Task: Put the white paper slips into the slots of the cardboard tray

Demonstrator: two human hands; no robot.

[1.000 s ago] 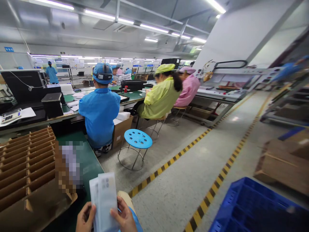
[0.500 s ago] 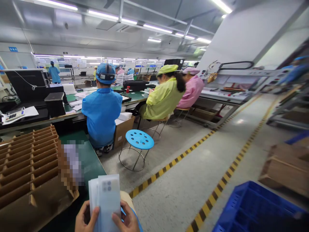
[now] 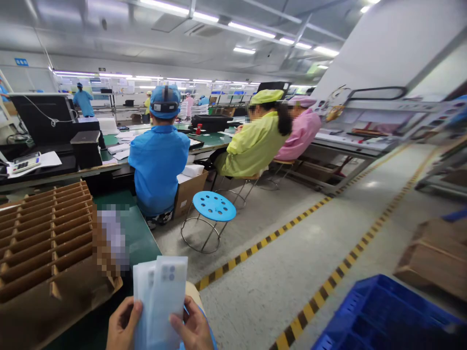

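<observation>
Low in the head view, a small fanned stack of pale phone back covers (image 3: 170, 296), seemingly in translucent sleeves, is held upright between my hands. Dark camera spots show at the top of the front cover and on one behind it. My left hand (image 3: 123, 322) grips the rear covers (image 3: 143, 287) by the left edge, thumb in front. On the right edge, my right hand (image 3: 194, 324) pinches the front cover, its thumb across the face. The lower ends of the covers run out of the frame.
A divided cardboard box (image 3: 54, 287) stands on the green table (image 3: 140, 233) at left. A blue stool (image 3: 214, 206) stands ahead, and a blue crate (image 3: 379, 301) is at lower right. Co-workers in blue (image 3: 158, 165), yellow (image 3: 251, 146) and pink (image 3: 302, 133) sit at benches.
The front cover has slid right and fanned further from those behind it. My hands are slightly wider apart. The camera view has shifted a little.
</observation>
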